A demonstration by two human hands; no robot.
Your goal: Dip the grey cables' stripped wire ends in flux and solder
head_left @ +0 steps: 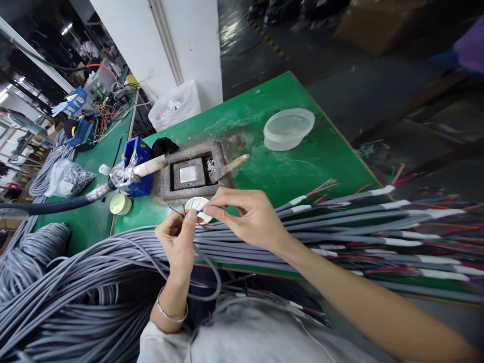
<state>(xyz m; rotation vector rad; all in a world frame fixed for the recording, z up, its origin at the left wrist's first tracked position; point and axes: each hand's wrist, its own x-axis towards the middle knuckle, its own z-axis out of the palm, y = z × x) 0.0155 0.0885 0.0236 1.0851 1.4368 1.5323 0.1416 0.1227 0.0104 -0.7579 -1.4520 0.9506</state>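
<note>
My left hand (177, 234) is closed, thumb against fingers, on the thin wires at the end of a grey cable (217, 282). Dark wire ends poke out past its fingers, and the cable loops down below. From the right, my right hand (251, 217) pinches the same wires with thumb and forefinger; the exact wires between its fingertips are too small to make out. Just behind the fingertips sits a small round white dish (196, 203), partly hidden by my hands. A thick bundle of grey cables (147, 239) runs beneath both hands.
Beyond my hands a grimy solder pot (187, 174) stands on the green table (260, 179). A taped hose (86, 196) with a pale nozzle reaches it past a blue bin (138, 176). Clear plastic lids (289, 128) lie further back. Stripped cable ends (401, 234) fan out right.
</note>
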